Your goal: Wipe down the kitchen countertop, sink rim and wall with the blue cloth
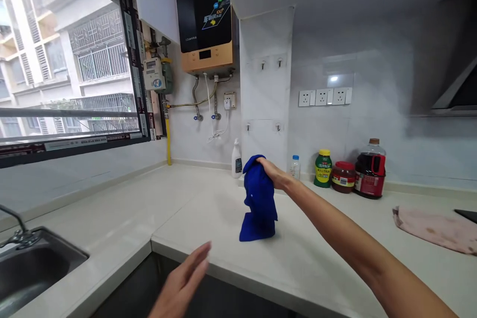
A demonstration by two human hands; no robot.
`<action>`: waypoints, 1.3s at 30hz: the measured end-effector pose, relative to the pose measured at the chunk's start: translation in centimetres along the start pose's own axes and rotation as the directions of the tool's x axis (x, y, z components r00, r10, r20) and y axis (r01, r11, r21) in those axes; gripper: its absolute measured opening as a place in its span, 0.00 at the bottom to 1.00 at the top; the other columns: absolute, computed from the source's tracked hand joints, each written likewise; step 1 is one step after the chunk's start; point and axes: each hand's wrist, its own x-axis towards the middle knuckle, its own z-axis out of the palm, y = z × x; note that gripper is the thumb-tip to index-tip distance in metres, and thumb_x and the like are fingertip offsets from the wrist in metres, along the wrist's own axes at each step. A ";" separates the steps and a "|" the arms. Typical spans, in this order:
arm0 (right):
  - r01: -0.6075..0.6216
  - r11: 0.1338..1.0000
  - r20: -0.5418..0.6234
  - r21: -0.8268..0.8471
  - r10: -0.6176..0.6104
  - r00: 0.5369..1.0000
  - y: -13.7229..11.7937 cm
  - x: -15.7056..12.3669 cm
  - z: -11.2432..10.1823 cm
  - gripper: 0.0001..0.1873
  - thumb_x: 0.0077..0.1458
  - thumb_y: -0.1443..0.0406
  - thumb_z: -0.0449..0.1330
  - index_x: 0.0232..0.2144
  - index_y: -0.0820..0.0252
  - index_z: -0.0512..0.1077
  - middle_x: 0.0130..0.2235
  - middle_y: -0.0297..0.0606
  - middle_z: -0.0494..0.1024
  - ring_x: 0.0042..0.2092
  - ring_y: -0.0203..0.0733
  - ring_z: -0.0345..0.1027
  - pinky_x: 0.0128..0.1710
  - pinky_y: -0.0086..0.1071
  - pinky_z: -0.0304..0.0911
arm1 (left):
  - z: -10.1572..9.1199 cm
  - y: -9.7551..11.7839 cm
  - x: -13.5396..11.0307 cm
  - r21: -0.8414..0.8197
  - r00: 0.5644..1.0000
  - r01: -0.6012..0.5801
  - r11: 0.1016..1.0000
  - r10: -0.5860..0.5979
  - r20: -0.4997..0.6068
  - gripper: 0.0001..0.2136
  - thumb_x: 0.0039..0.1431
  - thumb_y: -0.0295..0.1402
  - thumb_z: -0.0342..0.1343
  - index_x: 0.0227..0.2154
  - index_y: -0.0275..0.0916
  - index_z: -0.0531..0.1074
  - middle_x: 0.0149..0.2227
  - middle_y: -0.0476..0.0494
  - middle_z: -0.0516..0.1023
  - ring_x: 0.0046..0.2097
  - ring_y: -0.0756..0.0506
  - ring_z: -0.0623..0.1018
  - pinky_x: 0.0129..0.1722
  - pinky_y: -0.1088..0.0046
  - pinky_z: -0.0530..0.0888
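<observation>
Right-hand grip (271,171) atop hanging blue cloth (259,201)

The black water heater (204,10) on the wall carries Chinese lettering and coloured badges, too small to read. The bottle labels (323,169) are illegible.

A: Entry, head view. Body parts in frame?

B: Two. Right hand (271,173) with its forearm, seen from wrist to near the elbow. Left hand (183,282), low in frame, slightly blurred.

A: Clothing?

B: No sleeve on either arm within the frame. Right forearm bare along its whole visible length. Left wrist bare to the picture's edge.

A: Gloves, rings, watch, bands?

B: None seen on either hand or wrist. Left-hand fingers too blurred to check closely.

A: Markings?

B: None discernible.
</observation>
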 end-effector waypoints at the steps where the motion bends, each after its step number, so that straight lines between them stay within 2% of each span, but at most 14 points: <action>1: -0.034 0.999 0.013 0.006 0.034 0.999 0.4 -0.3 0.5 0.17 0.65 0.58 0.52 0.25 0.57 0.69 0.21 0.35 0.73 0.23 0.38 0.68 0.24 0.29 0.67 | 3.1 1.7 1.6 -0.126 1.000 -0.017 0.992 0.020 0.022 0.40 0.55 0.67 0.57 0.65 0.51 0.66 0.67 0.45 0.68 0.67 0.37 0.68 0.71 0.54 0.65; 5: -0.065 0.998 -0.003 -0.016 0.065 0.998 2.4 -1.8 2.3 0.20 0.67 0.58 0.49 0.25 0.58 0.69 0.21 0.33 0.70 0.22 0.34 0.64 0.20 0.25 0.58 | 12.2 6.9 6.5 -0.531 0.994 0.100 0.841 -0.111 0.011 0.40 0.60 0.50 0.64 0.70 0.48 0.53 0.66 0.36 0.67 0.61 0.37 0.75 0.56 0.59 0.79; 8: 0.006 0.988 -0.046 -0.154 -0.013 0.999 3.1 -2.7 2.4 0.20 0.68 0.56 0.48 0.26 0.57 0.68 0.23 0.34 0.73 0.25 0.37 0.66 0.22 0.27 0.60 | 14.4 8.2 8.1 -0.596 0.976 0.175 0.783 -0.217 0.001 0.25 0.66 0.40 0.59 0.63 0.39 0.64 0.57 0.32 0.76 0.50 0.38 0.81 0.48 0.60 0.83; 11: 0.153 0.895 -0.013 -0.419 -0.174 0.985 3.0 -3.1 0.7 0.17 0.67 0.57 0.51 0.28 0.56 0.69 0.28 0.36 0.75 0.28 0.39 0.69 0.25 0.29 0.63 | 13.0 8.6 9.0 -0.489 0.958 0.227 0.843 -0.284 -0.045 0.18 0.69 0.37 0.56 0.56 0.32 0.70 0.46 0.32 0.81 0.38 0.40 0.83 0.37 0.63 0.84; 15: 0.121 0.838 0.251 -0.533 0.020 0.968 2.7 -2.8 -2.8 0.17 0.60 0.50 0.61 0.33 0.57 0.70 0.29 0.36 0.76 0.27 0.42 0.72 0.28 0.35 0.70 | 8.1 10.3 9.6 -0.324 0.935 0.203 0.924 -0.281 -0.216 0.16 0.70 0.38 0.54 0.52 0.30 0.71 0.44 0.32 0.80 0.34 0.42 0.82 0.34 0.65 0.84; 18: 0.166 0.899 0.573 -0.404 0.108 0.812 2.5 -2.3 -4.6 0.22 0.49 0.56 0.71 0.43 0.58 0.70 0.36 0.35 0.79 0.36 0.41 0.76 0.37 0.34 0.73 | 5.1 12.8 9.5 -0.257 0.933 0.163 0.952 -0.234 -0.275 0.21 0.70 0.48 0.51 0.52 0.34 0.72 0.53 0.32 0.77 0.46 0.37 0.82 0.35 0.62 0.85; 20: 0.257 0.873 0.643 -0.414 0.080 0.762 2.2 -2.0 -5.2 0.21 0.48 0.64 0.70 0.44 0.58 0.70 0.35 0.33 0.78 0.37 0.39 0.74 0.38 0.31 0.71 | 3.9 14.3 8.9 -0.239 0.970 0.162 0.957 -0.199 -0.140 0.25 0.65 0.53 0.57 0.55 0.39 0.71 0.54 0.35 0.77 0.52 0.35 0.80 0.39 0.60 0.85; 24: 0.457 0.652 0.487 -0.605 -0.151 0.860 2.0 -1.3 -5.6 0.02 0.57 0.66 0.60 0.32 0.59 0.72 0.34 0.35 0.75 0.36 0.38 0.67 0.35 0.29 0.62 | 2.9 14.9 7.8 -0.146 0.981 0.167 0.975 -0.150 0.121 0.47 0.41 0.49 0.78 0.63 0.45 0.62 0.59 0.38 0.76 0.55 0.36 0.79 0.48 0.66 0.83; 27: 0.339 0.746 0.392 -0.574 -0.114 0.913 3.2 -0.5 -5.0 0.06 0.61 0.63 0.57 0.34 0.57 0.72 0.37 0.35 0.76 0.38 0.39 0.67 0.35 0.28 0.62 | 2.1 13.5 8.5 0.023 0.951 0.235 0.972 -0.235 0.199 0.45 0.43 0.54 0.74 0.62 0.43 0.64 0.57 0.37 0.77 0.53 0.36 0.80 0.50 0.62 0.82; 30: 0.110 0.856 0.255 -0.505 0.026 0.966 4.4 1.0 -3.5 0.08 0.64 0.62 0.54 0.34 0.57 0.71 0.36 0.36 0.76 0.36 0.40 0.69 0.33 0.30 0.63 | 1.2 12.7 11.2 0.292 0.975 0.212 0.933 -0.222 0.002 0.30 0.45 0.54 0.68 0.45 0.36 0.75 0.40 0.36 0.82 0.43 0.34 0.81 0.44 0.58 0.80; 32: 0.144 0.841 0.101 -0.521 -0.106 0.989 3.8 2.5 -2.3 0.11 0.65 0.63 0.53 0.31 0.57 0.69 0.35 0.38 0.76 0.37 0.42 0.69 0.37 0.32 0.64 | 0.8 13.8 13.5 0.427 0.972 0.155 0.891 -0.060 -0.227 0.21 0.48 0.48 0.64 0.37 0.36 0.76 0.33 0.39 0.79 0.40 0.34 0.78 0.44 0.58 0.77; 34: 0.291 0.765 -0.023 -0.575 -0.370 0.929 1.7 4.1 -1.6 0.10 0.67 0.62 0.53 0.33 0.56 0.70 0.36 0.39 0.76 0.41 0.45 0.70 0.43 0.34 0.63 | 0.7 16.1 15.5 0.513 0.910 0.088 0.854 0.141 -0.390 0.17 0.53 0.43 0.60 0.41 0.38 0.76 0.36 0.40 0.78 0.43 0.36 0.76 0.50 0.59 0.72; 36: 0.421 0.665 -0.076 -0.617 -0.582 0.810 -1.4 5.2 -1.5 0.09 0.69 0.62 0.51 0.42 0.55 0.71 0.37 0.38 0.77 0.43 0.47 0.71 0.48 0.35 0.62 | 1.0 19.1 17.0 0.557 0.825 0.026 0.830 0.297 -0.481 0.18 0.59 0.43 0.57 0.49 0.41 0.75 0.42 0.41 0.78 0.46 0.38 0.75 0.53 0.62 0.69; 39: 0.509 0.565 -0.077 -0.649 -0.715 0.695 -5.6 5.7 -2.0 0.14 0.72 0.59 0.47 0.51 0.54 0.68 0.37 0.37 0.77 0.43 0.48 0.72 0.48 0.36 0.61 | 1.4 22.2 18.1 0.567 0.730 -0.021 0.823 0.401 -0.554 0.20 0.63 0.48 0.54 0.52 0.43 0.73 0.44 0.43 0.78 0.46 0.39 0.75 0.51 0.64 0.68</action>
